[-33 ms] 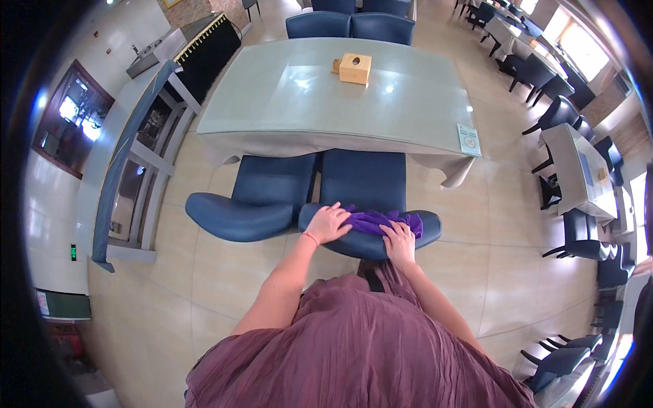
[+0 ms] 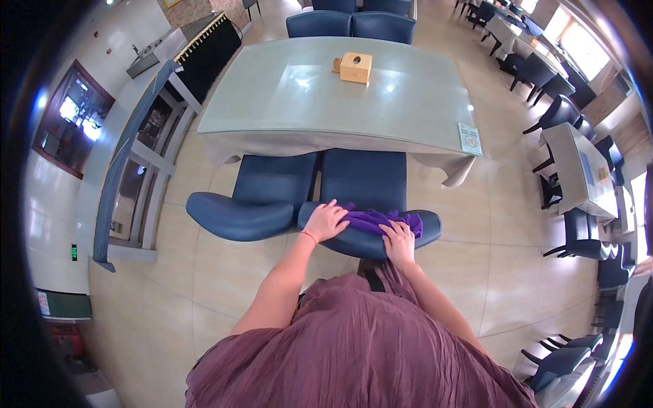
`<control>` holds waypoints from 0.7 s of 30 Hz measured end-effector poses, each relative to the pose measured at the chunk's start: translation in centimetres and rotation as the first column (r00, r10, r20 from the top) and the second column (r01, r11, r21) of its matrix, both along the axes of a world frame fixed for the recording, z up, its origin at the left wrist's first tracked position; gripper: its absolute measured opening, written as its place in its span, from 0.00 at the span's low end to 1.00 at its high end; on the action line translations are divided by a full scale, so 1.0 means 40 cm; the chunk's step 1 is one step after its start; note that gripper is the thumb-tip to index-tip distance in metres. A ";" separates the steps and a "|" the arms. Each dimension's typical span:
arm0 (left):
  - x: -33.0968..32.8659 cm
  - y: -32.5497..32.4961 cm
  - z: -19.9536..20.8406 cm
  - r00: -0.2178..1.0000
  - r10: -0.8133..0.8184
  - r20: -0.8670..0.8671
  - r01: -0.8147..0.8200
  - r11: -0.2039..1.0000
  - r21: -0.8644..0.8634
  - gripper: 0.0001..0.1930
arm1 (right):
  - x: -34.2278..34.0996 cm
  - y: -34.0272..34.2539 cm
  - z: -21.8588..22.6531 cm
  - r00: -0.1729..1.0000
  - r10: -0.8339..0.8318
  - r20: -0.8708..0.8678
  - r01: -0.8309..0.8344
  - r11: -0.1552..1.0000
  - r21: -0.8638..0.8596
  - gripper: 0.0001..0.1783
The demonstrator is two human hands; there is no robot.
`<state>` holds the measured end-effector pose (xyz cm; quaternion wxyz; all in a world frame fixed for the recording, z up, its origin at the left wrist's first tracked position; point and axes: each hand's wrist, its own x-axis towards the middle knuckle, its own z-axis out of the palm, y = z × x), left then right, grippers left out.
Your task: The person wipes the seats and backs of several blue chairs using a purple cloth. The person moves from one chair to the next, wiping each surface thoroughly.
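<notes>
A bunched purple cloth [image 2: 371, 219] lies along the top of the right-hand dark blue chair back [image 2: 360, 243] in front of me. My right hand [image 2: 398, 241] grips the cloth near its right end, fingers bent over it. At the cloth's left end, my left hand [image 2: 326, 221] rests on the chair back with its fingers apart, the fingertips touching the fabric. What lies beneath both palms is hidden.
Beyond the chair's seat [image 2: 364, 180] stands a glass-topped table [image 2: 286, 102] with a wooden tissue box [image 2: 356, 68] and a small printed card [image 2: 469, 139]. A second blue chair [image 2: 248, 217] adjoins on the left. Further left is a grey-framed counter [image 2: 129, 163].
My left hand has shifted very slightly left and away from me on the chair back. The right hand and the cloth look unmoved.
</notes>
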<state>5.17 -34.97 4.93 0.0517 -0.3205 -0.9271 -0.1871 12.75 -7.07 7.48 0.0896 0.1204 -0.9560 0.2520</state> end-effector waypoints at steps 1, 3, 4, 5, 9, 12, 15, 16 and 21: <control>0.001 -0.022 -0.005 0.999 0.039 -0.011 -0.039 0.999 -0.032 0.18 | -0.001 -0.018 -0.001 1.000 0.013 0.013 -0.013 1.000 -0.010 0.20; 0.010 -0.033 -0.010 0.997 0.069 -0.025 -0.070 0.996 -0.047 0.17 | 0.014 -0.046 -0.002 0.999 0.012 0.048 -0.011 1.000 -0.020 0.19; 0.021 -0.043 -0.011 0.993 0.115 -0.016 -0.116 0.992 -0.055 0.17 | 0.020 -0.072 -0.005 0.999 0.042 0.026 -0.041 0.998 -0.042 0.19; 0.037 -0.038 -0.009 0.988 0.154 -0.001 -0.154 0.987 -0.054 0.17 | 0.030 -0.092 0.008 0.996 0.075 0.038 -0.074 0.997 -0.035 0.18; 0.148 -0.006 0.023 0.985 0.172 -0.020 -0.172 0.985 0.009 0.22 | 0.081 -0.126 0.012 0.980 0.197 0.002 -0.196 0.978 -0.067 0.16; 0.235 0.015 0.032 0.995 0.093 0.039 -0.090 0.995 -0.051 0.28 | 0.128 -0.083 0.018 0.988 0.153 0.011 -0.153 0.988 0.003 0.21; 0.277 0.077 0.035 1.000 -0.008 0.025 0.009 1.000 -0.022 0.30 | 0.159 0.002 0.013 0.999 -0.006 0.039 0.002 0.996 0.092 0.26; 0.277 0.133 0.039 0.997 -0.053 0.048 0.052 0.998 0.018 0.30 | 0.169 0.046 0.014 0.994 -0.097 0.057 0.091 0.991 0.102 0.27; 0.193 0.369 0.063 0.970 -0.234 0.063 0.232 0.972 0.029 0.32 | 0.141 0.191 -0.005 0.928 -0.356 0.107 0.346 0.933 0.104 0.30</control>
